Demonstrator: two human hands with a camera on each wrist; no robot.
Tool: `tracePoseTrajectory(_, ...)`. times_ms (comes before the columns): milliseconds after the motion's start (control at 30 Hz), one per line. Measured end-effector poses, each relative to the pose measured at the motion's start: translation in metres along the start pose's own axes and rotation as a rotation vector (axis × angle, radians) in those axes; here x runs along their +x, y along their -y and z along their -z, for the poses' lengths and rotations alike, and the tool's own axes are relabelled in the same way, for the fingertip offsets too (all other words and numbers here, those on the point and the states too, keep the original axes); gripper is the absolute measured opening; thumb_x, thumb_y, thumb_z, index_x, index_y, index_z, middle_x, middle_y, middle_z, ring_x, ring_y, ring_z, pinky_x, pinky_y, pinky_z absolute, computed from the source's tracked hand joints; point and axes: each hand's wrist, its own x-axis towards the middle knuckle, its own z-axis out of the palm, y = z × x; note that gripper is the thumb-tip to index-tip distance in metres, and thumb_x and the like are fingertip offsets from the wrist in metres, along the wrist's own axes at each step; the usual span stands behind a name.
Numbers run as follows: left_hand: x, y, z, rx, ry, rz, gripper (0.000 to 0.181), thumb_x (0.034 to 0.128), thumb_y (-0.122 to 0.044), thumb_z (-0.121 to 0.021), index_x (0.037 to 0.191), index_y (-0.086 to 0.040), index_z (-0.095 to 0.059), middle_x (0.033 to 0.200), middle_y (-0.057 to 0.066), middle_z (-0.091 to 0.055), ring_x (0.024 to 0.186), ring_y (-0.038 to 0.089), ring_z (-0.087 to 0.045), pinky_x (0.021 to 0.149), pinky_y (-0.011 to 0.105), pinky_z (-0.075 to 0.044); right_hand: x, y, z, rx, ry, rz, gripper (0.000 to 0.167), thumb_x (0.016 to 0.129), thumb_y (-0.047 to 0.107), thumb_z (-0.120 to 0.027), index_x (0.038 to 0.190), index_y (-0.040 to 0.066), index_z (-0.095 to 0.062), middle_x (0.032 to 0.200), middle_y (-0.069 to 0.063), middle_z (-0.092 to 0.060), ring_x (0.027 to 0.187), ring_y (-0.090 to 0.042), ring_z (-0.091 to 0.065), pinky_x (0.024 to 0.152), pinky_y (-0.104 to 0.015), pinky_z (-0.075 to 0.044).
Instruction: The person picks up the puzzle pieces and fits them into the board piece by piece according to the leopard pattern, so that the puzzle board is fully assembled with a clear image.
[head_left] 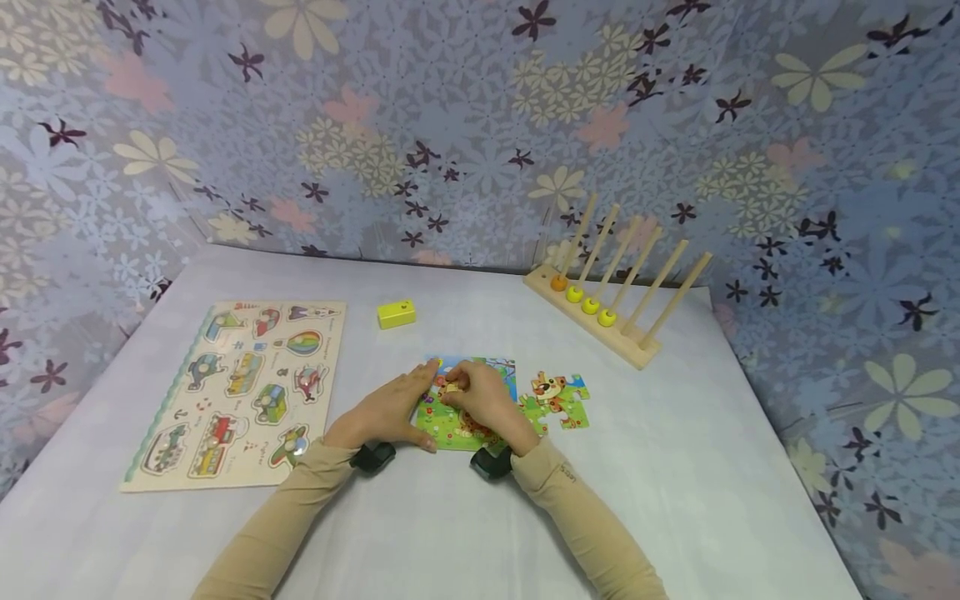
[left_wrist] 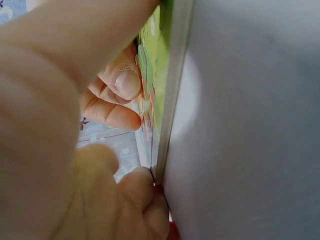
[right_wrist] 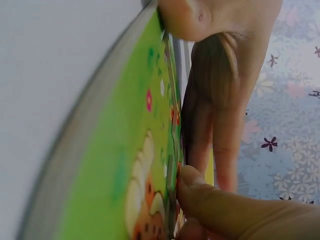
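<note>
A square jigsaw puzzle [head_left: 442,439] with a green and blue cartoon scene lies in front of me. My left hand [head_left: 390,408] rests along its left side, fingers extended towards the far corner and thumb at the near edge. Over the middle of the picture, my right hand [head_left: 486,404] pinches a puzzle piece [head_left: 452,388] with bent thumb and fingers, close against the surface. The right thumb [right_wrist: 195,187] hides most of that piece. Several joined pieces [head_left: 555,402] showing a spotted cartoon animal lie just right of the puzzle.
On the left lies a large wooden peg board [head_left: 247,392] with vehicle pictures. A yellow block [head_left: 396,314] sits behind the puzzle. At the back right stands a wooden rack [head_left: 592,321] with upright rods and several beads. Flowered cloth [head_left: 450,125] hangs behind the table.
</note>
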Motion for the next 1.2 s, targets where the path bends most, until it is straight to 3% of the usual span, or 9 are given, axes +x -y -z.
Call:
tracePoseTrajectory(200, -0.002, 0.0, 0.0, 0.045, 0.008, -0.022, 0.111, 0.0712, -0.047, -0.082, 0.153, -0.001, -0.023, 0.161, 0.022, -0.012, 0.147, 0.043, -0.019, 0.121, 0.054, -0.022, 0.001, -0.002, -0.001, 0.02, -0.014, -0.009, 0.031, 0.084, 0.019, -0.076, 0.109, 0.003, -0.067, 0.094, -0.009, -0.065, 0.079, -0.015, -0.057, 0.067, -0.025, -0.051)
tracePoseTrajectory(400, -0.001, 0.001, 0.003, 0.047, 0.018, -0.036, 0.109, 0.0728, -0.047, -0.08, 0.152, 0.001, -0.023, 0.162, 0.02, -0.013, 0.148, 0.041, -0.015, 0.121, 0.055, -0.02, 0.004, -0.003, -0.002, 0.023, -0.024, 0.007, 0.027, 0.085, 0.018, -0.075, 0.106, 0.003, -0.067, 0.086, -0.006, -0.062, 0.071, -0.012, -0.052, 0.061, -0.022, -0.045)
tracePoseTrajectory(500, -0.001, 0.0, 0.003, 0.036, 0.024, -0.037, 0.108, 0.0735, -0.046, -0.08, 0.151, 0.003, -0.023, 0.161, 0.02, -0.014, 0.148, 0.042, -0.013, 0.121, 0.056, -0.019, 0.005, -0.008, 0.003, 0.079, 0.023, 0.027, 0.023, 0.089, 0.016, -0.07, 0.108, 0.003, -0.067, 0.085, -0.006, -0.063, 0.07, -0.011, -0.052, 0.059, -0.021, -0.045)
tracePoseTrajectory(633, -0.001, -0.002, 0.003, 0.025, 0.041, -0.015, 0.109, 0.0736, -0.046, -0.08, 0.152, 0.003, -0.021, 0.161, 0.018, -0.013, 0.149, 0.04, -0.012, 0.122, 0.054, -0.017, 0.001, -0.018, 0.023, 0.16, 0.092, 0.012, 0.024, 0.094, 0.017, -0.064, 0.115, 0.006, -0.066, 0.09, -0.008, -0.066, 0.073, -0.012, -0.059, 0.061, -0.022, -0.049)
tracePoseTrajectory(800, 0.0, -0.003, 0.002, 0.038, 0.052, 0.007, 0.111, 0.0729, -0.047, -0.08, 0.152, 0.002, -0.02, 0.162, 0.017, -0.013, 0.15, 0.037, -0.012, 0.123, 0.051, -0.016, -0.013, -0.046, 0.059, 0.117, -0.001, -0.064, 0.028, 0.094, 0.02, -0.064, 0.12, 0.009, -0.064, 0.096, -0.008, -0.068, 0.083, -0.018, -0.064, 0.066, -0.027, -0.051)
tracePoseTrajectory(900, -0.001, -0.004, 0.003, 0.042, 0.054, 0.013, 0.11, 0.0727, -0.045, -0.081, 0.152, 0.002, -0.021, 0.162, 0.017, -0.013, 0.15, 0.037, -0.011, 0.124, 0.051, -0.015, -0.025, -0.068, 0.082, 0.048, -0.021, -0.107, 0.035, 0.092, 0.018, -0.065, 0.125, 0.007, -0.061, 0.105, -0.011, -0.066, 0.095, -0.024, -0.064, 0.075, -0.035, -0.054)
tracePoseTrajectory(1033, -0.002, -0.004, 0.002, 0.035, 0.047, 0.017, 0.111, 0.0725, -0.045, -0.081, 0.152, 0.002, -0.021, 0.162, 0.017, -0.012, 0.15, 0.037, -0.011, 0.124, 0.051, -0.015, -0.037, -0.089, 0.106, -0.022, 0.065, -0.135, 0.054, 0.088, 0.015, -0.07, 0.137, 0.004, -0.051, 0.118, -0.018, -0.061, 0.106, -0.031, -0.06, 0.086, -0.042, -0.053)
tracePoseTrajectory(1200, -0.002, -0.006, 0.0, 0.031, 0.036, 0.016, 0.111, 0.0726, -0.045, -0.081, 0.152, 0.002, -0.02, 0.162, 0.017, -0.013, 0.15, 0.037, -0.012, 0.123, 0.051, -0.015, -0.044, -0.093, 0.12, -0.062, 0.149, -0.107, 0.071, 0.08, 0.008, -0.077, 0.141, 0.0, -0.044, 0.124, -0.023, -0.056, 0.108, -0.035, -0.057, 0.086, -0.044, -0.052)
